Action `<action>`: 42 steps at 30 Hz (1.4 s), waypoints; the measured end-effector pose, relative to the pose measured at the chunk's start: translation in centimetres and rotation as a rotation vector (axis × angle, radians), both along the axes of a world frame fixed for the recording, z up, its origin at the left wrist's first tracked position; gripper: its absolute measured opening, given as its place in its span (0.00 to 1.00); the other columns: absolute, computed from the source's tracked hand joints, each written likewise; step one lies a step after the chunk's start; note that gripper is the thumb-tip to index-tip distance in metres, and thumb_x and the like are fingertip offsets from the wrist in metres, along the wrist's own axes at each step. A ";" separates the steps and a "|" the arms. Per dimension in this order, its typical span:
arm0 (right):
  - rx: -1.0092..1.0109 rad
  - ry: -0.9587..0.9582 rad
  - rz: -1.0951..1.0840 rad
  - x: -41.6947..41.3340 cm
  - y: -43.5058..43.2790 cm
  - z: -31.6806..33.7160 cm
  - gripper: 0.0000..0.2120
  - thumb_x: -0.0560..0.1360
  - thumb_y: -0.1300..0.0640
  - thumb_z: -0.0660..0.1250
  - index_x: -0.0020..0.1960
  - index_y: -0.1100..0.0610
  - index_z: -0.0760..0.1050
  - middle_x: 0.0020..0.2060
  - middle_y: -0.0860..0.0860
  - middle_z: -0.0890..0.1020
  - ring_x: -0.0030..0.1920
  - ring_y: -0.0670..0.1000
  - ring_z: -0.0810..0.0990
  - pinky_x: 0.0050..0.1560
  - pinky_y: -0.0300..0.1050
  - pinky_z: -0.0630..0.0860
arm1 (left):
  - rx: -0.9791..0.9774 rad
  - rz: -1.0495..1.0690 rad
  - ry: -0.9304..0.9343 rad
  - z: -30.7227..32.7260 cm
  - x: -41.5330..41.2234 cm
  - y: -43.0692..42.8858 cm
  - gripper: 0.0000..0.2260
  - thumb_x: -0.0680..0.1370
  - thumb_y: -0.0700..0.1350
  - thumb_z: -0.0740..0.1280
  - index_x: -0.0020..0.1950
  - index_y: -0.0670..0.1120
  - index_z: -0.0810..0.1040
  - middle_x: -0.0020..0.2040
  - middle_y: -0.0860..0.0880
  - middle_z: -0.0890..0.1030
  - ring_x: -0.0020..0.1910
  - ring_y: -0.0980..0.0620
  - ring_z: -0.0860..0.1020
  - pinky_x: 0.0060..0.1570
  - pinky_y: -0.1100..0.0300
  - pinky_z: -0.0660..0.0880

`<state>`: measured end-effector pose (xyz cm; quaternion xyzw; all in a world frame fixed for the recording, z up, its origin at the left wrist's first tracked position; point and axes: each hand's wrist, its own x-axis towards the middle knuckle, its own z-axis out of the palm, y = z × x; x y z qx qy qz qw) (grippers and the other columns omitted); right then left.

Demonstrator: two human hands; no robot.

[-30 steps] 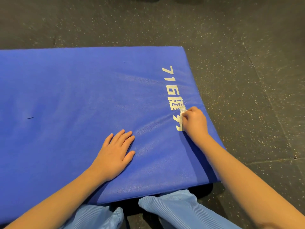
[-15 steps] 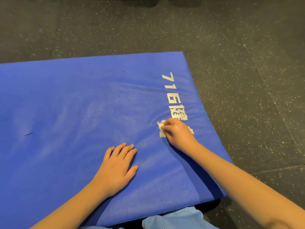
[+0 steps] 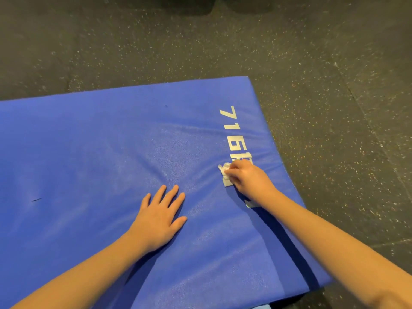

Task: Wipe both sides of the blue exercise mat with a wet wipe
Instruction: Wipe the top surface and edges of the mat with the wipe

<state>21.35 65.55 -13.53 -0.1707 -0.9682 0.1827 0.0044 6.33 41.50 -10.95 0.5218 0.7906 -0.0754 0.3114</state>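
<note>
Mat (image 3: 89, 152) flat on floor (image 3: 334, 108). Left hand (image 3: 159, 221) pressed flat mid-mat, forearm trailing to near edge: bars leftward sweep along near side. Right hand (image 3: 247, 177) grips wipe (image 3: 225, 175) by right edge. Strip of bare mat between hands, passable. Wide bare mat beyond and left of left hand. Open floor right of and beyond mat; dark shapes (image 3: 189, 5) at far edge.

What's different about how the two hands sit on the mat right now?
The left hand lies flat with fingers spread and holds nothing; the right hand is curled round a crumpled white wipe. The left hand sits toward the middle of the mat; the right hand is near its right edge, over the white print. Both rest on the blue mat.
</note>
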 end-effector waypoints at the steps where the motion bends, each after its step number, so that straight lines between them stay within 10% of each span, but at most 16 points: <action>1: 0.032 0.007 -0.102 -0.6 1.3 -0.2 0.05 0.75 0.63 0.66 0.47 0.61 0.80 0.45 0.56 0.77 0.47 0.60 0.75 0.32 0.48 0.71 | -0.019 -0.025 0.004 0.1 -0.3 0.1 0.44 0.65 0.68 0.29 0.80 0.54 0.44 0.80 0.54 0.41 0.78 0.47 0.40 0.75 0.46 0.43; 4: 0.007 0.001 -0.474 -2.8 3.1 -0.4 0.07 0.75 0.63 0.63 0.48 0.61 0.79 0.45 0.55 0.75 0.47 0.58 0.74 0.36 0.45 0.65 | -0.065 -0.083 0.017 0.5 -0.8 0.5 0.44 0.64 0.68 0.29 0.80 0.55 0.43 0.80 0.54 0.40 0.78 0.48 0.41 0.76 0.46 0.46; 10: -0.101 0.063 0.030 -3.5 0.4 -0.9 0.02 0.70 0.65 0.69 0.41 0.61 0.80 0.39 0.57 0.78 0.37 0.61 0.77 0.28 0.48 0.73 | -0.132 -0.135 -0.026 1.6 -1.8 1.3 0.45 0.64 0.70 0.34 0.80 0.54 0.46 0.80 0.52 0.44 0.78 0.46 0.44 0.74 0.47 0.50; 15: -0.035 0.110 -0.409 -5.9 3.6 -1.2 0.04 0.70 0.68 0.68 0.42 0.61 0.80 0.39 0.57 0.75 0.41 0.60 0.74 0.33 0.44 0.63 | -0.281 -0.311 -0.026 2.8 -3.4 2.8 0.44 0.65 0.71 0.34 0.79 0.55 0.42 0.80 0.53 0.40 0.78 0.49 0.45 0.74 0.52 0.54; 22: -0.043 0.228 -0.331 -4.7 1.9 -2.1 0.07 0.66 0.70 0.72 0.40 0.60 0.80 0.36 0.56 0.75 0.35 0.61 0.75 0.35 0.51 0.77 | -0.527 -0.516 -0.068 5.1 -6.2 7.5 0.29 0.82 0.59 0.54 0.79 0.50 0.52 0.79 0.50 0.51 0.74 0.47 0.59 0.70 0.50 0.61; 26: -0.062 0.207 -0.170 -4.1 2.3 -1.9 0.06 0.65 0.67 0.75 0.40 0.60 0.81 0.35 0.55 0.77 0.34 0.59 0.76 0.27 0.45 0.72 | -0.229 -0.413 0.020 3.0 -6.8 12.3 0.18 0.83 0.52 0.56 0.70 0.46 0.67 0.64 0.48 0.70 0.60 0.46 0.71 0.57 0.50 0.71; 30: 0.070 0.279 -0.210 -5.7 6.0 -2.5 0.03 0.65 0.65 0.73 0.38 0.59 0.80 0.33 0.56 0.76 0.33 0.59 0.75 0.28 0.47 0.72 | 0.295 -0.152 0.152 -2.0 -7.6 15.6 0.20 0.80 0.47 0.59 0.71 0.41 0.69 0.71 0.45 0.69 0.70 0.43 0.68 0.66 0.47 0.65; 33: -0.005 0.373 -0.488 -7.5 5.2 -2.7 0.03 0.67 0.68 0.70 0.39 0.62 0.80 0.36 0.58 0.77 0.33 0.59 0.75 0.31 0.46 0.72 | 0.415 0.050 0.216 -5.1 -6.5 15.1 0.24 0.80 0.51 0.52 0.74 0.41 0.67 0.75 0.44 0.66 0.74 0.44 0.63 0.71 0.41 0.57; 39: 0.048 0.162 0.086 -6.5 5.3 -1.9 0.13 0.64 0.70 0.72 0.47 0.62 0.78 0.39 0.56 0.75 0.36 0.58 0.73 0.26 0.46 0.67 | 0.470 0.089 0.235 -6.7 -5.7 14.8 0.25 0.80 0.51 0.51 0.74 0.42 0.68 0.75 0.46 0.67 0.74 0.46 0.63 0.71 0.45 0.53; 42: 0.023 0.128 -0.358 -8.3 9.6 -2.1 0.05 0.70 0.68 0.66 0.41 0.59 0.76 0.40 0.58 0.75 0.40 0.59 0.72 0.34 0.48 0.66 | 0.487 0.099 0.223 -6.7 -5.7 14.7 0.25 0.79 0.51 0.52 0.72 0.42 0.70 0.73 0.46 0.69 0.73 0.46 0.65 0.71 0.45 0.53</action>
